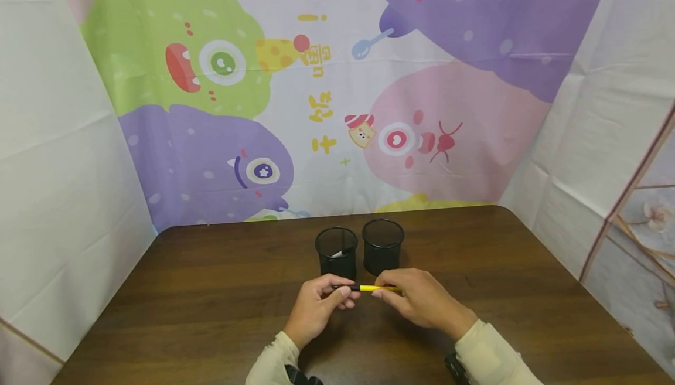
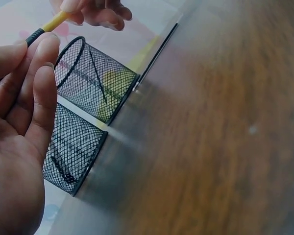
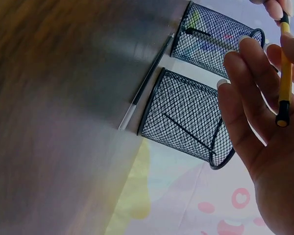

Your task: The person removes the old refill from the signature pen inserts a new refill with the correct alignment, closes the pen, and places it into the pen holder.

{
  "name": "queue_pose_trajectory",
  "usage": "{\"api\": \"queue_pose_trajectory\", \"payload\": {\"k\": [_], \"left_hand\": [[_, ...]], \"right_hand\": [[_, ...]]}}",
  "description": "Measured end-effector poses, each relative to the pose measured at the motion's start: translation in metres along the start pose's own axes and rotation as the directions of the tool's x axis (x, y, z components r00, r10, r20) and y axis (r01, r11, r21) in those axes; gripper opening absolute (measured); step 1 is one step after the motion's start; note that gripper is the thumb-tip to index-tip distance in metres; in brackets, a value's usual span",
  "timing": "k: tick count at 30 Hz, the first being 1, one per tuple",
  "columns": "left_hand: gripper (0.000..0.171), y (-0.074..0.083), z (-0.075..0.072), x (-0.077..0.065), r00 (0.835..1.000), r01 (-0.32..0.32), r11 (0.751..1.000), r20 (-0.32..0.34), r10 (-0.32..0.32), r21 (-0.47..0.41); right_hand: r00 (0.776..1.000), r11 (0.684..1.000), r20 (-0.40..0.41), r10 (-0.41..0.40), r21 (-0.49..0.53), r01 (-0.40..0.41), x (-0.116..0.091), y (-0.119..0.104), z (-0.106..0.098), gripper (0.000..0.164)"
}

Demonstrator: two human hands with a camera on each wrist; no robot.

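Note:
A yellow pen [image 1: 370,288] with a black grip section is held level between both hands, in front of two black mesh pen cups. My left hand [image 1: 316,306] pinches its black end between thumb and fingers. The right hand [image 1: 422,300] pinches the yellow barrel, whose black-tipped end sticks out past the fingers in the right wrist view. Just behind the left hand stands the left mesh cup [image 1: 338,265], with a dark and white pen [image 1: 337,254] inside. Beyond the right hand is the other mesh cup [image 1: 382,253].
A black pen [image 3: 149,81] with a clear end lies on the brown wooden table [image 1: 221,291], close by the cup bases. A cartoon-printed cloth [image 1: 327,186] hangs behind the table's back edge, with pale cloth at both sides.

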State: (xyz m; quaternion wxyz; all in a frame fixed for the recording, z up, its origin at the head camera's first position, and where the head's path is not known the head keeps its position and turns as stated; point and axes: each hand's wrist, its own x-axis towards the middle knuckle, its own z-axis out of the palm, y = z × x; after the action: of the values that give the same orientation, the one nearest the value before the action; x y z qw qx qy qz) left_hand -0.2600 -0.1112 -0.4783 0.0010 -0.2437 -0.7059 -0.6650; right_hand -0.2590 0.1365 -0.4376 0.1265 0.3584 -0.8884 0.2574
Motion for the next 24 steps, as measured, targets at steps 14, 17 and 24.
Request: {"api": "queue_pose_trajectory", "payload": {"k": [14, 17, 24], "left_hand": [[0.021, 0.0026, -0.0008, -0.0024, 0.999, 0.01, 0.999, -0.037, -0.012, -0.044], [0.02, 0.0016, -0.0004, -0.0017, 0.999, 0.001, 0.999, -0.047, -0.003, -0.037], [0.025, 0.0027, 0.0013, 0.0002, 0.995, -0.034, 0.998, -0.091, 0.029, -0.051]], "right_hand": [[0.997, 0.998, 0.051, 0.051, 0.019, -0.052, 0.0034, -0.0023, 0.0036, 0.014], [0.997, 0.999, 0.055, 0.051, 0.014, -0.052, 0.0036, -0.002, 0.005, 0.014], [0.997, 0.998, 0.059, 0.054, 0.036, -0.056, 0.0033, -0.0008, 0.0051, 0.019]]}}
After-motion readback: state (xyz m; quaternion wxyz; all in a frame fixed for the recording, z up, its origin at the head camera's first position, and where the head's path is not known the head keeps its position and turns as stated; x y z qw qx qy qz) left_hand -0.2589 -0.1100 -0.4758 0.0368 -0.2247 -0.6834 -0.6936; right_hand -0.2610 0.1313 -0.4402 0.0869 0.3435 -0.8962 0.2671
